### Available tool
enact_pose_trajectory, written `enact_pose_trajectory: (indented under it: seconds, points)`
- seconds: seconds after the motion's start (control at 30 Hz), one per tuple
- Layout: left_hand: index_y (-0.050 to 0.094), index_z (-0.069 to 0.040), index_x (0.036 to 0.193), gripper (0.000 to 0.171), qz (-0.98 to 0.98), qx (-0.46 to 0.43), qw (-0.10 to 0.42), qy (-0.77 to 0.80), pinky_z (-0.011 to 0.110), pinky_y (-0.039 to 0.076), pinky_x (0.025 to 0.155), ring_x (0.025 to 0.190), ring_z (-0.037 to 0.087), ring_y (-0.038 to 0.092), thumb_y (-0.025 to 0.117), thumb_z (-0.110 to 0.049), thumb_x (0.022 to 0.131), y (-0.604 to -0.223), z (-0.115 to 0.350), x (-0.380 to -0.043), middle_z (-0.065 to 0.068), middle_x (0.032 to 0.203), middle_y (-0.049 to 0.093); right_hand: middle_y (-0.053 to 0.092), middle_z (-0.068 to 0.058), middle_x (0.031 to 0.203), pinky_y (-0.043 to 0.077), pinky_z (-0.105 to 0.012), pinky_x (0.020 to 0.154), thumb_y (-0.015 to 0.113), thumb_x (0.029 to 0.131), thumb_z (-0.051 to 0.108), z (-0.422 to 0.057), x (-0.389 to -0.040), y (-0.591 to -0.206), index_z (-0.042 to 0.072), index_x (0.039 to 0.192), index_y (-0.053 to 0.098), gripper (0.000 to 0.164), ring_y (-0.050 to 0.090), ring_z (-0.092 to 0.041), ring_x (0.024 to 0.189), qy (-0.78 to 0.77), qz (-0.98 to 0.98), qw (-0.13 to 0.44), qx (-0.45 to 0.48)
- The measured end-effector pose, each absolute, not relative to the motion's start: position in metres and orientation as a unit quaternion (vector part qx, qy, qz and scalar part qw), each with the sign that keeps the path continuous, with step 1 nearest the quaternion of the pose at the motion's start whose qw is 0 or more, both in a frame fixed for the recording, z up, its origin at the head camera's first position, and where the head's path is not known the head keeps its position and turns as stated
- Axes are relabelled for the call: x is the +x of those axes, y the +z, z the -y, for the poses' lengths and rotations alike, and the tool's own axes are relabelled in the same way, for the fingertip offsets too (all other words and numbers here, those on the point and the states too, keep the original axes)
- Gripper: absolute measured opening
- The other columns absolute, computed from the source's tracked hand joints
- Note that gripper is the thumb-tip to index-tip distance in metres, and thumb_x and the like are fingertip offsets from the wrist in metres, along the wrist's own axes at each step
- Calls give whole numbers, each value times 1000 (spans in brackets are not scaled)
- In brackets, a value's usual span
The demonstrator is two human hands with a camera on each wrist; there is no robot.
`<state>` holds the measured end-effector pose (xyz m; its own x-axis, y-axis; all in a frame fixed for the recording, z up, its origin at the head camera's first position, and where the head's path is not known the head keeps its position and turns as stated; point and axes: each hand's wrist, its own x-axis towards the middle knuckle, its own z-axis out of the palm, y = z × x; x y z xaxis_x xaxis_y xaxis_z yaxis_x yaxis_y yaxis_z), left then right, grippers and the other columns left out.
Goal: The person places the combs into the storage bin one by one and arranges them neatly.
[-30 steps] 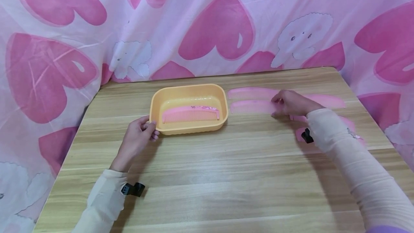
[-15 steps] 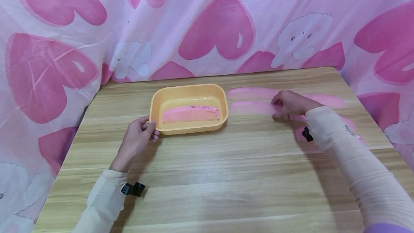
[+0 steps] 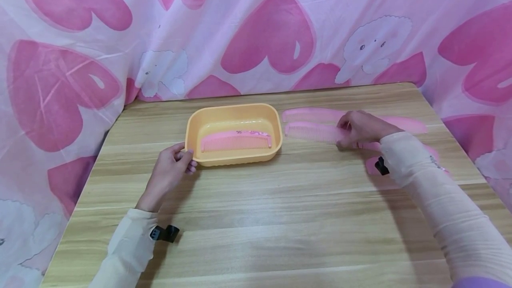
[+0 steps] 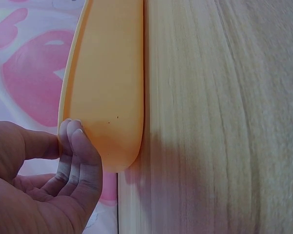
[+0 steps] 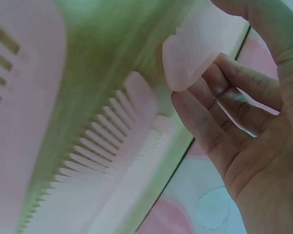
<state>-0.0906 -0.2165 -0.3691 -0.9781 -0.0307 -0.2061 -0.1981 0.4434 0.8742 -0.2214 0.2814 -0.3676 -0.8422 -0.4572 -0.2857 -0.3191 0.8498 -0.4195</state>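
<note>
Left hand (image 3: 168, 168) pinches rim of smooth, round-cornered yellow tray (image 3: 234, 162). Right hand (image 3: 362, 127) pinches arched, fine-toothed pink comb (image 3: 314, 131), free end just beside tray's right edge. Wood-grain tabletop (image 3: 256, 217) spans nearside.

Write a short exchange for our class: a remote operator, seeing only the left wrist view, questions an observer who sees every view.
Operator: I see the left hand pinching the tray. What's inside it?
Observer: In the head view, a printed pink comb lies in it.
Operator: And what is the right hand doing?
Observer: It pinches a second comb, just right of the tray in that view.
</note>
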Motion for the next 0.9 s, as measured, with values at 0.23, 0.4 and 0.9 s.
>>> enact_pose_trajectory:
  seconds: [0.23,0.4,0.9]
  points:
    - [46,11,142,41,-846,-60,73,525,26,60,67,71,11,65,47,-12,108,-370,216,-90,22,91,66,69,-13,98,56,-43,80,88,77,21,-276,-222,-351,-7,108,70,46,63,-26,90,-197,-939,155,-233]
    - [46,11,142,41,-847,-61,74,524,25,60,67,71,11,65,47,-12,108,-370,216,-90,20,90,66,69,-11,98,56,-42,80,88,77,22,-267,-224,-338,-5,108,71,44,63,-26,91,-191,-941,144,-238]
    - [44,10,145,45,-845,-60,81,525,25,60,67,73,13,65,47,-16,109,-369,217,-90,20,93,66,70,-6,91,55,-35,74,90,74,20,-263,-231,-313,0,99,74,35,63,-23,86,-179,-943,123,-252]
